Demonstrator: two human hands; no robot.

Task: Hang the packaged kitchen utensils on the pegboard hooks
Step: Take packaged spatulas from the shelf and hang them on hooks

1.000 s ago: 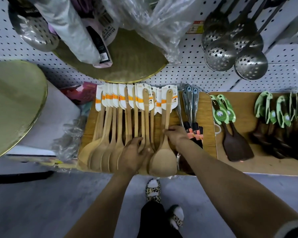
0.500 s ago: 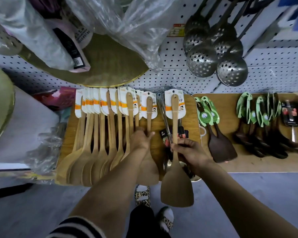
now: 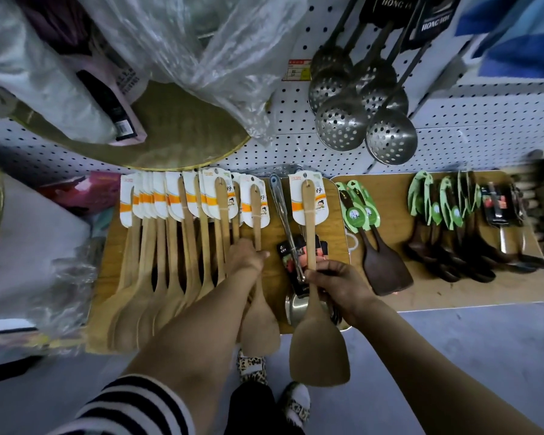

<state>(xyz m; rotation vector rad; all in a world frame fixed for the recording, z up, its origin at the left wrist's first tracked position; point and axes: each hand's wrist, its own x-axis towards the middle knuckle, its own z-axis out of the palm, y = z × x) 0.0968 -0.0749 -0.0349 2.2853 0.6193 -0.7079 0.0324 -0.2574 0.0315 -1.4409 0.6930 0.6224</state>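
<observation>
My right hand grips the handle of a wooden spatula with a white and orange card at its top, held in front of a wooden board. My left hand holds the handle of a second wooden spatula just left of it. A row of several more carded wooden spatulas hangs side by side at the left. Behind my right hand hang metal utensils with black labels. The white pegboard runs behind everything.
Perforated steel skimmers hang at the upper right. Dark spatulas with green cards hang right of the board, with several more farther right. Clear plastic bags and a round golden board hang above. Grey floor and my feet lie below.
My right hand pulled one spatula out of the row and shifted it right, clear of the others. My left hand slid up onto the neighbouring spatula's handle. The view moved right.
</observation>
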